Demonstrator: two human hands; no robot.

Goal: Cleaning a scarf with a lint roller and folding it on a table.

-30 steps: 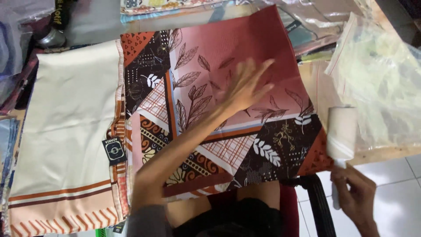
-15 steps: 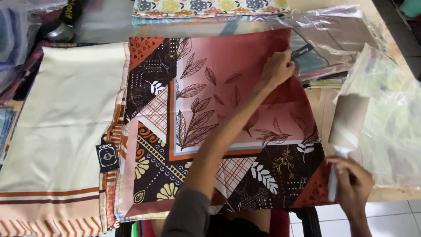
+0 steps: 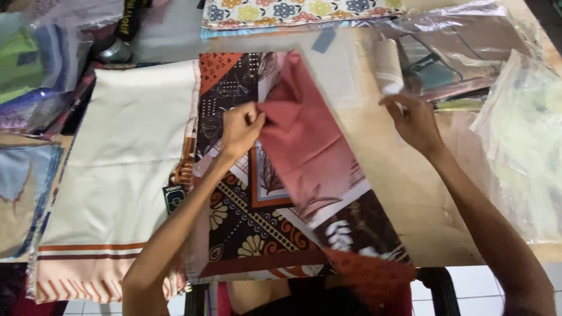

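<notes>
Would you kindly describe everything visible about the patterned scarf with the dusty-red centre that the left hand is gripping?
The patterned scarf with the dusty-red centre is thin, smooth, slightly glossy fabric. Around its plain reddish field runs a border of dark brown, orange and cream with leaf, floral and triangle motifs. It lies on the wooden table, partly folded over on itself, its near edge hanging off the front. The left hand pinches a fold near its upper part. Its left side overlaps the cream cloth with orange stripes.

Patterned scarf point(image 3: 275, 193): thin cloth, smooth, slight satin sheen, soft folds. Cream scarf point(image 3: 123, 152): smooth cloth, matt to faintly silky. Lint roller point(image 3: 389, 67): white paper-like roll. Clear bags point(image 3: 515, 134) at table's right edge: glossy, crinkled plastic. Table point(image 3: 410, 193): bare wood, matt.
</notes>
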